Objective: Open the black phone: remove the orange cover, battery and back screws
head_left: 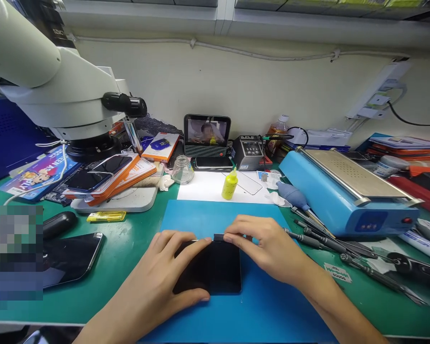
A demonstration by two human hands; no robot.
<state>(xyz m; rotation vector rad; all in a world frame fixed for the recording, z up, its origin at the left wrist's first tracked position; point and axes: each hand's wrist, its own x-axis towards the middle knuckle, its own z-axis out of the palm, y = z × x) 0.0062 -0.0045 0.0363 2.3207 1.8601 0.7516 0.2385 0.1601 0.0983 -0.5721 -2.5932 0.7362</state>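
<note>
Head view: clasping dark phone (225, 270) across its width in left hand (159, 270), apparently to steady it on blue mat (268, 310), while pinching small black strip (219, 237) at far edge with right hand (270, 243)

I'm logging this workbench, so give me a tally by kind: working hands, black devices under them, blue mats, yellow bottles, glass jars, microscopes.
Hands (left, right): 2
Black device: 1
Blue mat: 1
Yellow bottle: 1
Glass jar: 1
Microscope: 1
Total: 7
</note>
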